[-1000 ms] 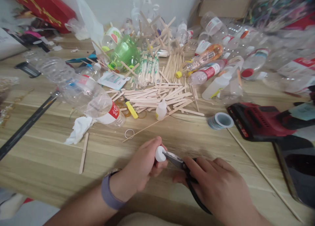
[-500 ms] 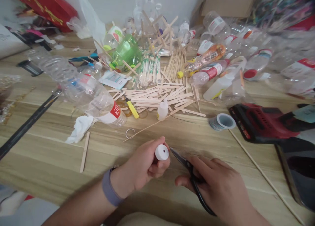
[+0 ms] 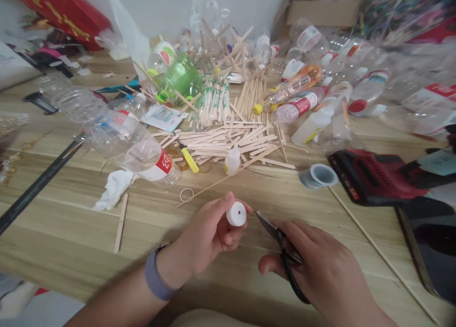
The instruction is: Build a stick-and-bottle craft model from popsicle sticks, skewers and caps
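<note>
Between the fingers and thumb of my left hand is a white bottle cap, its flat top towards me with a small dark hole in the middle. My right hand grips black-handled scissors, fingers wrapped about the handles. Their blades look closed and point up and left, a short gap away from the cap. Beyond my hands a thin wooden skewer lies across a small white ring. A small dropper bottle stands by the skewer.
Flat wooden sticks are heaped mid-table, a yellow-handled screwdriver beside them. Plastic bottles crowd the back and right. A grey tape roll and a red-black power tool sit at right. One joined plastic bottle lies at left.
The scissors' tip has drawn away from the cap, to the right. My left hand has tilted the cap slightly, so its holed top shows more fully. The view has shifted a little.
</note>
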`<state>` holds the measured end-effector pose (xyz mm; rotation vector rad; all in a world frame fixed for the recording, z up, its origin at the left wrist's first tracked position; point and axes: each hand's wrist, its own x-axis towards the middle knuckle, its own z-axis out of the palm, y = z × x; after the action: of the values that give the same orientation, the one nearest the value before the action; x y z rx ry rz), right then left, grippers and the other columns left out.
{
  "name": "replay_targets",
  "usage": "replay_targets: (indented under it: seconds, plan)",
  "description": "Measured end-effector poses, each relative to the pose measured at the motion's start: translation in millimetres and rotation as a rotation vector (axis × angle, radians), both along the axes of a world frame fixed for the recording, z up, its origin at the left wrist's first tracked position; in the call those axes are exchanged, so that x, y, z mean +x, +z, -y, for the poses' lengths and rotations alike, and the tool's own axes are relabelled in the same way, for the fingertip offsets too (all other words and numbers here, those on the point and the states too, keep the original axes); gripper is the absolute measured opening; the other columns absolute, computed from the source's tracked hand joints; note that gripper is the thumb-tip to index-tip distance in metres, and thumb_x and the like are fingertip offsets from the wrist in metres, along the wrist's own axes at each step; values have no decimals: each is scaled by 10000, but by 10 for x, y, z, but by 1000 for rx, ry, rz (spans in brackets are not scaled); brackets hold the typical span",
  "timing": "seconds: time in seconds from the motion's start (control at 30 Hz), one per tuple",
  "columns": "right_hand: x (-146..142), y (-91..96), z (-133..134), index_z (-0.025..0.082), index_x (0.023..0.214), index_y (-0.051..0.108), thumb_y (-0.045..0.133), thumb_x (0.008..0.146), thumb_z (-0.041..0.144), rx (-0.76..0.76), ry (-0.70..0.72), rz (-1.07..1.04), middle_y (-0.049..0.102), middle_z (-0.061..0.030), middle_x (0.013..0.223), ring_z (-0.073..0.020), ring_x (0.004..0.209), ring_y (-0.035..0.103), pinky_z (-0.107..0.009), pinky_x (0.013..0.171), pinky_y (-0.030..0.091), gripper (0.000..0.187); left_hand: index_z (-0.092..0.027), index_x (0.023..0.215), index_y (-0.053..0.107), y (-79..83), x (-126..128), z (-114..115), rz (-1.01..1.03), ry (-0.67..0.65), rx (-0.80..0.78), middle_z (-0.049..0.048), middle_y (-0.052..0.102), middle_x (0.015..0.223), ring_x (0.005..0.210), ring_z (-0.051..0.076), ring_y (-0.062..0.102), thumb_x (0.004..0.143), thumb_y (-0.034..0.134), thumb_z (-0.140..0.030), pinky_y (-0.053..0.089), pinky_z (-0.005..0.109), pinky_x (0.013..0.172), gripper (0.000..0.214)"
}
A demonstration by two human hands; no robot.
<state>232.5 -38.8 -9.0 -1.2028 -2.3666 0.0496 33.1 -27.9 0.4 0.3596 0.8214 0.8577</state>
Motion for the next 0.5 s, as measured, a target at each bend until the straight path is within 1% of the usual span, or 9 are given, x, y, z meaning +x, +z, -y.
replay_targets:
  seconds: [0.13, 0.27, 0.4, 0.5]
  plan:
    - [7, 13, -2, 182, 884, 612, 409, 925, 617, -1, 7, -12, 607, -4, 610, -137, 510, 594, -248, 475, 397, 482, -129, 885, 683, 8, 4, 3, 56, 12, 30, -37, 464, 563, 483, 56, 415, 757, 703, -518, 307, 162, 435, 410]
    - [10, 31, 4, 178, 916, 621, 414, 895, 658, -6, 10, -6, 614, -8, 623, -141, 522, 606, -251, 479, 415, 523, -113, 908, 712, 14, 4, 5, 104, 81, 19, -3, 546, 710, 554, 57, 491, 707, 780, -422, 394, 159, 475, 375]
    - [8, 46, 12, 185, 934, 601, 409, 891, 664, 4, 20, -7, 610, 5, 621, -140, 517, 606, -249, 459, 416, 518, -138, 951, 719, 34, 0, 6, 157, 79, 25, 1, 592, 750, 596, 65, 546, 709, 790, -368, 463, 162, 551, 341]
    - [12, 47, 14, 190, 948, 582, 404, 893, 661, 18, 21, 3, 617, 10, 634, -142, 527, 615, -251, 461, 424, 507, -162, 967, 707, 44, 4, 8, 168, 99, 54, 1, 624, 778, 635, 73, 578, 704, 795, -318, 484, 164, 605, 318]
